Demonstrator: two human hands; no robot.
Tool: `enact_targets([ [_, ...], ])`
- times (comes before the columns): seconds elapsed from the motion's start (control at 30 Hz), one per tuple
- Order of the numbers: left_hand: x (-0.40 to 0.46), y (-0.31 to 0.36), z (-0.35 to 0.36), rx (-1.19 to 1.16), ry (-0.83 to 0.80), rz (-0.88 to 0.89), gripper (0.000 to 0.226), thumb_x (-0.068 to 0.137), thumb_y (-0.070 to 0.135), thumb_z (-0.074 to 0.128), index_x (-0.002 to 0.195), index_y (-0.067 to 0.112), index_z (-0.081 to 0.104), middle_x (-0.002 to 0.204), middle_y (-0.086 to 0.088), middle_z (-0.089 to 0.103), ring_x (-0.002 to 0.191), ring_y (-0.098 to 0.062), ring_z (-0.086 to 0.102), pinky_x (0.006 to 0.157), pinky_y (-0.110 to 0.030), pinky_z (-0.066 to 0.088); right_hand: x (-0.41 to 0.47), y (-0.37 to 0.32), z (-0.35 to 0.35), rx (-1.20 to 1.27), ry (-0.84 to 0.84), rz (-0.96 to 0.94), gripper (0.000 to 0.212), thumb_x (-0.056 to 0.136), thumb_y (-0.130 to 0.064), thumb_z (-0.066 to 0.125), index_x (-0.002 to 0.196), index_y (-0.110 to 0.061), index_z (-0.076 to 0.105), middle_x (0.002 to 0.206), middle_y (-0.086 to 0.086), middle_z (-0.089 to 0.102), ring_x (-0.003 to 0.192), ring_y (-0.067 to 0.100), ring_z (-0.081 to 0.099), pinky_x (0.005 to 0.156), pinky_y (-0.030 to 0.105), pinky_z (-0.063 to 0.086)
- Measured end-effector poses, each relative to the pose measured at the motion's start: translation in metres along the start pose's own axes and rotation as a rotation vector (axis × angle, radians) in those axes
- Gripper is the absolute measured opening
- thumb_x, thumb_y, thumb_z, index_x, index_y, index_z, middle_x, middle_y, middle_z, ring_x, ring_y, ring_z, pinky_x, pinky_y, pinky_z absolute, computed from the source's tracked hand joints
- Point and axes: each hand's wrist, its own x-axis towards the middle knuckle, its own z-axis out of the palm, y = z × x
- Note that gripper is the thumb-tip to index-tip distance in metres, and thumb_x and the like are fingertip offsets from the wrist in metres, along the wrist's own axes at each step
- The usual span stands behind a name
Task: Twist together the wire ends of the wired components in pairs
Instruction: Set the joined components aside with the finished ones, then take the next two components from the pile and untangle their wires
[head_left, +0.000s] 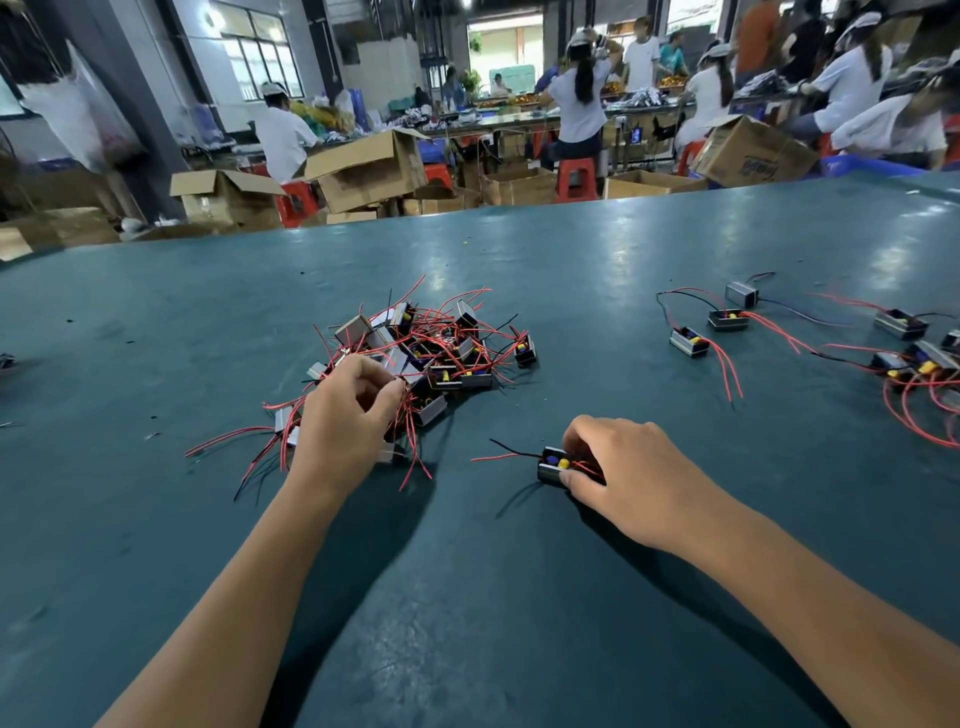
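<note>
**Pile still large, one unit in hand, finished sets off to the right**

Beyond the bench, a busy workshop of open cardboard boxes (363, 169), red plastic stools (575, 179) and seated workers in white fills the background, well apart from the work. Across everything nearer stretches the broad dark teal table (597, 270), its far edge running just under the boxes; a wide bare stretch lies between the heaps, and more bare surface in front of the forearms, so either hand has room to sweep sideways or pull back without snagging anything.

Most of the job looks undone: the tangled heap of small grey metal-cased components with red and black wire leads (431, 348) sits left of centre, leads splayed loose in all directions. Off to the right, the scattered group of similar components with long red leads (810, 338) lies spread toward the table's right side; some seem joined lead to lead, probably finished pairs, though at this distance the twists cannot be made out.

At the heap's near edge the left hand (345, 415) has its fingers curled in, pinching at wires or a casing, reaching for a partner piece by my reading. Near centre, the right hand (631, 475) grips a single black-and-grey component with a yellow and blue part on top (553, 465) against the table, its thin red and black leads pointing left, free and untwisted
</note>
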Motion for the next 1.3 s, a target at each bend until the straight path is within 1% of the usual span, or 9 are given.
enact_targets([
  [0.27, -0.004, -0.001, 0.009, 0.042, -0.136, 0.073, 0.019, 0.093, 0.023, 0.069, 0.109, 0.022, 0.059, 0.082, 0.009, 0.064, 0.074, -0.007, 0.057, 0.064, -0.013, 0.044, -0.001, 0.000, -0.001, -0.003, 0.017, 0.009, 0.019, 0.096, -0.040, 0.055, 0.105, -0.024, 0.053, 0.096, -0.010, 0.061, 0.090, 0.017, 0.053, 0.085, 0.034, 0.041],
  [0.47, -0.004, -0.008, 0.014, 0.245, -0.229, 0.139, 0.067, 0.084, 0.017, 0.077, 0.140, 0.020, 0.040, 0.115, 0.014, 0.063, 0.096, -0.017, 0.056, 0.088, -0.033, 0.045, -0.001, 0.001, -0.001, 0.007, 0.013, 0.005, 0.019, 0.096, -0.040, 0.056, 0.106, -0.024, 0.054, 0.096, -0.010, 0.060, 0.090, 0.017, 0.053, 0.082, 0.033, 0.040],
  [0.53, -0.005, -0.005, 0.014, 0.317, -0.155, 0.153, 0.073, 0.082, 0.018, 0.078, 0.143, 0.016, 0.038, 0.122, 0.005, 0.060, 0.106, -0.024, 0.053, 0.097, -0.039, 0.041, 0.000, 0.001, 0.000, 0.007, 0.012, 0.007, 0.019, 0.096, -0.040, 0.056, 0.105, -0.023, 0.054, 0.096, -0.009, 0.061, 0.090, 0.017, 0.053, 0.082, 0.033, 0.041],
  [0.63, -0.008, 0.013, 0.005, 0.232, 0.190, 0.215, 0.070, 0.078, 0.016, 0.079, 0.139, 0.010, 0.044, 0.119, -0.005, 0.055, 0.104, -0.026, 0.053, 0.096, -0.040, 0.041, 0.000, 0.001, -0.002, -0.025, 0.012, 0.019, 0.018, 0.096, -0.041, 0.054, 0.104, -0.024, 0.053, 0.096, -0.008, 0.062, 0.090, 0.018, 0.055, 0.084, 0.034, 0.042],
  [0.73, -0.003, 0.037, -0.002, 0.269, 0.400, 0.438, 0.036, 0.085, 0.015, 0.067, 0.119, 0.009, 0.056, 0.105, -0.006, 0.058, 0.094, -0.026, 0.053, 0.088, -0.037, 0.039, 0.001, 0.002, -0.004, -0.098, -0.008, 0.028, 0.018, 0.097, -0.041, 0.051, 0.106, -0.026, 0.052, 0.100, -0.008, 0.062, 0.095, 0.020, 0.056, 0.089, 0.037, 0.043],
  [0.87, 0.035, 0.059, 0.017, 0.609, -0.177, 0.412, 0.021, 0.094, 0.022, 0.058, 0.113, 0.017, 0.062, 0.113, -0.003, 0.067, 0.112, -0.031, 0.053, 0.097, -0.040, 0.035, 0.001, 0.003, -0.004, -0.114, -0.036, 0.035, 0.016, 0.099, -0.036, 0.049, 0.110, -0.025, 0.052, 0.104, -0.005, 0.062, 0.098, 0.022, 0.055, 0.089, 0.038, 0.043],
  [0.97, 0.063, 0.057, 0.038, 0.922, -0.411, 0.357, 0.027, 0.093, 0.035, 0.061, 0.115, 0.019, 0.060, 0.118, -0.005, 0.067, 0.120, -0.030, 0.051, 0.109, -0.043, 0.030, 0.001, 0.004, -0.003, -0.112, -0.036, 0.026, 0.016, 0.099, -0.036, 0.049, 0.110, -0.025, 0.051, 0.104, -0.005, 0.062, 0.097, 0.022, 0.055, 0.088, 0.038, 0.043],
  [1.1, 0.070, 0.041, 0.058, 1.145, -0.458, 0.320, 0.022, 0.096, 0.021, 0.059, 0.117, 0.014, 0.060, 0.112, -0.011, 0.068, 0.116, -0.033, 0.054, 0.110, -0.048, 0.029, 0.001, 0.006, -0.002, -0.121, -0.029, 0.020, 0.015, 0.100, -0.036, 0.049, 0.109, -0.025, 0.050, 0.102, -0.006, 0.061, 0.096, 0.021, 0.054, 0.087, 0.037, 0.042],
  [1.3, 0.071, 0.045, 0.052, 1.142, -0.377, 0.341, 0.007, 0.096, 0.014, 0.059, 0.101, 0.009, 0.061, 0.109, -0.013, 0.064, 0.110, -0.033, 0.055, 0.101, -0.045, 0.037, 0.002, 0.006, -0.001, -0.135, -0.030, 0.013, 0.013, 0.100, -0.036, 0.047, 0.109, -0.025, 0.049, 0.102, -0.006, 0.060, 0.096, 0.022, 0.054, 0.087, 0.038, 0.042],
])
